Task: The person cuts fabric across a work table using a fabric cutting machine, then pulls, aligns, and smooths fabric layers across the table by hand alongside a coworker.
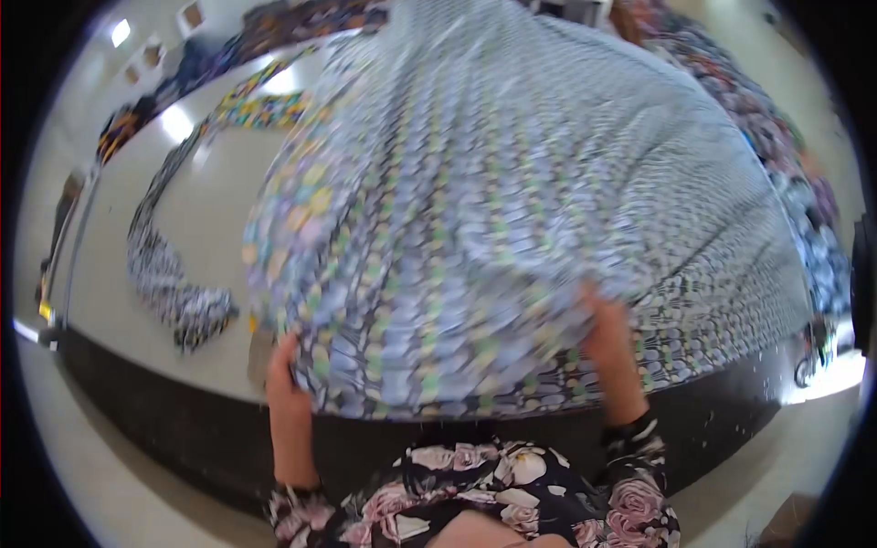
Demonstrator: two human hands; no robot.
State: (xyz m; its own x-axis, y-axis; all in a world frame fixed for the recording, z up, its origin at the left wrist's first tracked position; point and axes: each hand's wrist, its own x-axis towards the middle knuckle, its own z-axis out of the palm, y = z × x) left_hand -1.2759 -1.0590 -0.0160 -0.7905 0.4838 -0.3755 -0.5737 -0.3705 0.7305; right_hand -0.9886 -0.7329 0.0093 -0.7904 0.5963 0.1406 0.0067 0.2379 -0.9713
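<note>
A large sheet of patterned fabric [438,228], grey-blue with rows of dark, green and yellow shapes, spreads over the table and reaches its front edge. My left hand [288,374] is closed on the fabric's near left edge, thumb upward. Further right, my right hand [610,338] is closed on a raised fold of the same fabric; motion smears its fingertips. Between the two hands the fabric billows and is blurred. On the left side its pattern shows larger pastel shapes.
A twisted strip of patterned fabric [160,256] lies on the pale tabletop [219,183] at the left. Heaps of cloth line the far left [210,68] and right [758,110] sides. The table's dark front edge [155,402] curves before me.
</note>
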